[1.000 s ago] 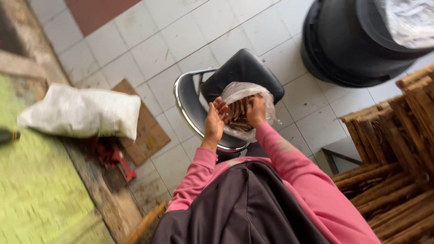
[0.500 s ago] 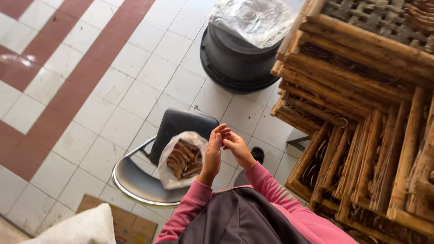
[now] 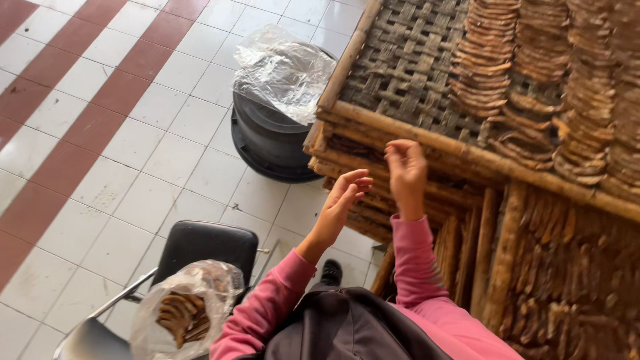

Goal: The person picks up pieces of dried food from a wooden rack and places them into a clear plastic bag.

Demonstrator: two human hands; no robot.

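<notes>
Both hands are up in front of the stacked bamboo trays [image 3: 427, 143], and neither holds a thing. The left hand [image 3: 340, 203] hangs palm-up with its fingers [image 3: 357, 180] loosely spread and curled, clear of everything. At two o'clock from it, the right hand [image 3: 405, 170] hovers just before the top tray's bamboo rim, fingers gently bent and apart, pinching nothing. Rows of brown dried strips [image 3: 533, 73] lie on the woven tray at one o'clock. Down at seven o'clock, a clear plastic bag [image 3: 183, 310] of the same strips sits on a black chair [image 3: 207, 247]. A black bin [image 3: 270, 140] lined with plastic stands on the tiled floor [image 3: 133, 133].
</notes>
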